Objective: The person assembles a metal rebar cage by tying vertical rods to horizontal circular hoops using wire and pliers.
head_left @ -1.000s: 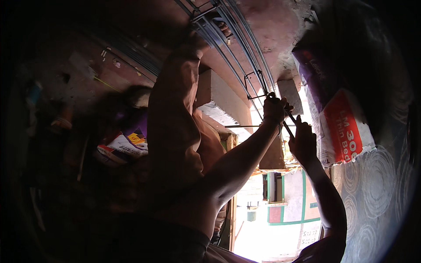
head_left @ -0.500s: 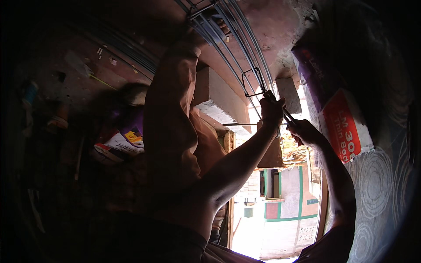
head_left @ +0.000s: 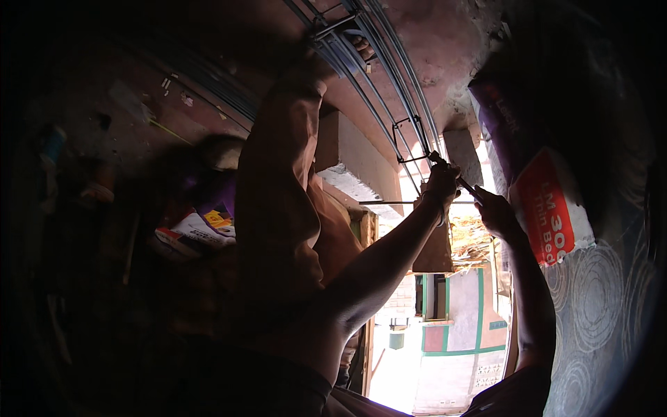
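Observation:
A long cage of thin steel reinforcing bars runs from the top of the view down to my hands, with square wire stirrups around the bars. At its near end my left hand is closed in a fist around a slim dark metal tool. The tool's head sticks out above that fist, beside the last stirrup. Closed on the other end of the tool is my right hand, lower and to the right. Shadow hides the fingers' detail, and the tool's exact kind cannot be made out.
A grey concrete block lies left of the cage, and a smaller block to its right. A brown-trousered leg stretches along the left. A red and purple bag stands at right. More bars lie at upper left.
The whole view has shifted a little, so the scene sits slightly lower and further right. My right hand has moved a little rightward with the tool end; both hands stay closed.

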A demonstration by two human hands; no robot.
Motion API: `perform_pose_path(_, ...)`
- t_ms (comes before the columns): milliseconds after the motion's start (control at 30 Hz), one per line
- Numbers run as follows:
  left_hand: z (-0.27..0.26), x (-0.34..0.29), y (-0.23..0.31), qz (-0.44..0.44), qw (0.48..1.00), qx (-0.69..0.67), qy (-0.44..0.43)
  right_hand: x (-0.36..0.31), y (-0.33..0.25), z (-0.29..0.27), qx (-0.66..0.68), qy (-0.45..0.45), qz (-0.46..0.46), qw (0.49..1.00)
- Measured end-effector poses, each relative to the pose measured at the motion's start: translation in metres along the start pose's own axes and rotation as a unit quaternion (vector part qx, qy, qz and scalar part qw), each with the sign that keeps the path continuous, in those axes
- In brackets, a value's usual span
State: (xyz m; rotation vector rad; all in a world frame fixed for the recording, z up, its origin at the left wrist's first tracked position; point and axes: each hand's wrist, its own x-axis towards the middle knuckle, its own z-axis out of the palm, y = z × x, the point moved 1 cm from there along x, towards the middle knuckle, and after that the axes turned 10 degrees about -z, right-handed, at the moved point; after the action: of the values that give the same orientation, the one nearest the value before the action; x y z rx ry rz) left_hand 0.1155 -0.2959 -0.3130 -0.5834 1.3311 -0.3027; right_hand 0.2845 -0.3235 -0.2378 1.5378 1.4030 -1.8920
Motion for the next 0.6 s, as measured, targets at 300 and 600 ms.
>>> perform_pose_path(300,-0.003,-0.019,0.008,0.02,0.999,0.02,-0.033,0.0,-0.033,-0.002,-0.152,0.191,-0.008,0.97)
perform_pose_path(600,0.004,-0.038,0.014,0.067,0.996,-0.06,-0.022,0.005,-0.079,-0.034,0.233,0.006,0.168,0.958)
